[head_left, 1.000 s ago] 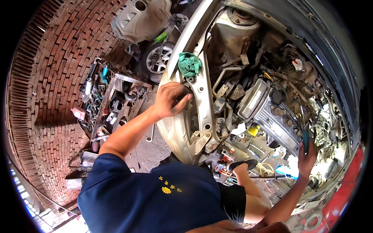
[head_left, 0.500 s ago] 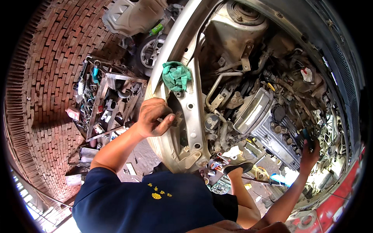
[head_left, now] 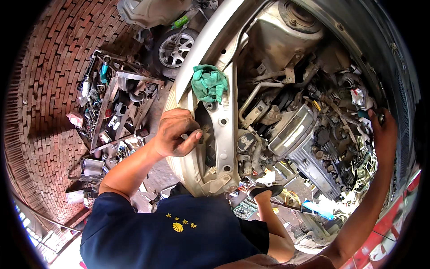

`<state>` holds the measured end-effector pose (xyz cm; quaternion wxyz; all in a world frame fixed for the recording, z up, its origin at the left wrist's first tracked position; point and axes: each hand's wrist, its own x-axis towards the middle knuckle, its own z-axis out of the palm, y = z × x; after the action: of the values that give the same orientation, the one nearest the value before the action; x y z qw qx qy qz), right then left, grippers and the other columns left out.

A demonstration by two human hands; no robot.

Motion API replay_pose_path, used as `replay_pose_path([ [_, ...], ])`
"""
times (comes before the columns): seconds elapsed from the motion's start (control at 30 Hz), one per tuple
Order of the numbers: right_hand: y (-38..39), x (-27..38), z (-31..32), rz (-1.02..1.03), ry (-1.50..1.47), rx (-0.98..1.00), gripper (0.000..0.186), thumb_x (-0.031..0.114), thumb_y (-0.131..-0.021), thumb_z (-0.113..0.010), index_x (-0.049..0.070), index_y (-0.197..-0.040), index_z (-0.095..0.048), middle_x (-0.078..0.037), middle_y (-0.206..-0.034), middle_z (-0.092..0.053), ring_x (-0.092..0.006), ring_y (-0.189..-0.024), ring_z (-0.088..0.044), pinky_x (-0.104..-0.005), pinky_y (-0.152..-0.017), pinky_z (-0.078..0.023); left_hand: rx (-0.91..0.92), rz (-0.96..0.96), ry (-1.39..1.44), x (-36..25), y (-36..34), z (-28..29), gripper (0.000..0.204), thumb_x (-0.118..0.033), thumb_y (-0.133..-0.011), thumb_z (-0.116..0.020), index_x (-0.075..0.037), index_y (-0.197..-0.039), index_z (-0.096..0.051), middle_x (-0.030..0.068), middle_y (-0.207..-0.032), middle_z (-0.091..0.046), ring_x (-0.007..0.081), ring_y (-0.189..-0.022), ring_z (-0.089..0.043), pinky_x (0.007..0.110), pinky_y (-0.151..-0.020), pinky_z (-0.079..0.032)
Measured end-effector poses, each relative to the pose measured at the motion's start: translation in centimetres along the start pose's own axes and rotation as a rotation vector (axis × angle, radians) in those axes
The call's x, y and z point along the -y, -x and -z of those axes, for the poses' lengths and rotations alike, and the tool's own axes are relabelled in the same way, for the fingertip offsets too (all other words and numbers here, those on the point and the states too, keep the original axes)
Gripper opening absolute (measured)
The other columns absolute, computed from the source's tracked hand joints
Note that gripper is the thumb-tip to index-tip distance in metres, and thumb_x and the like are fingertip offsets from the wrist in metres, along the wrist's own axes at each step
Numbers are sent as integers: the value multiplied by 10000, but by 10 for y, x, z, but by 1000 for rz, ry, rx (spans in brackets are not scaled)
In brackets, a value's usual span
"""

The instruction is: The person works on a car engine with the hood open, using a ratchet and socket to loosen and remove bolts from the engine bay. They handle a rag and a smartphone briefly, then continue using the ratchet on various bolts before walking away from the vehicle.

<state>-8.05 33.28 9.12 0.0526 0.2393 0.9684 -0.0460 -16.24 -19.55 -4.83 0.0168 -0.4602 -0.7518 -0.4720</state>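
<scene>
My left hand rests on the pale front end of a car, at its left edge. Its fingers are curled in and the thumb sticks out; whatever the palm may cover is hidden. A crumpled green rag lies on the metal cross panel just beyond that hand. At the far right of the engine bay, my right hand is closed around a small dark object with a teal part, its kind unclear. That hand is beside a red and white crumpled item, near the bay's edge.
The engine with its ribbed cover fills the middle of the bay. Pipes and brackets surround it. At left stand a rack of parts, a loose wheel and a brick wall. A tool set lies below, by a foot.
My right hand has moved from the engine's right end farther out, to the bay's far right edge, still holding the dark object. My left hand stays put. The view has shifted slightly.
</scene>
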Motion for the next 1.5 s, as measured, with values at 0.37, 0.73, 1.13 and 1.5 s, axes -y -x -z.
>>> replay_pose_path([
  [0.37, 105, -37, -59, -183, -498, -612, 392, 325, -1065, -636, -27, -1225, -693, -102, -1015, -715, -195, -884, -632, -360, -762, -511, -12, 44, 12, -1, 6, -1, 78, -37, -804, -748, -44, -776, -675, 86, -680, -633, 276, -546, -560, 391, -518, -423],
  [0.73, 277, -89, -138, -266, -692, -505, 315, 234, -990, -738, -8, -1190, -730, -91, -957, -707, -194, -785, -620, -337, -744, -526, -14, 80, -191, -21, -6, -10, 147, -47, -849, -729, -34, -743, -628, 123, -637, -545, 338, -566, -525, 420, -552, -416],
  [1.13, 265, -95, -129, -279, -354, -588, 437, 400, -976, -746, 28, -1206, -740, -166, -1079, -738, -306, -963, -637, -425, -885, -504, -41, 17, -344, -21, 5, -17, 206, -151, -891, -724, -34, -771, -605, 155, -655, -548, 377, -609, -555, 450, -595, -452],
  [1.5, 186, -115, -155, -77, -49, -677, 426, 455, -940, -750, 78, -1135, -782, -150, -1030, -779, -339, -925, -747, -462, -875, -557, -77, 1, -309, -22, 8, -12, 167, -109, -930, -700, -14, -816, -623, 166, -720, -560, 369, -671, -565, 427, -631, -456],
])
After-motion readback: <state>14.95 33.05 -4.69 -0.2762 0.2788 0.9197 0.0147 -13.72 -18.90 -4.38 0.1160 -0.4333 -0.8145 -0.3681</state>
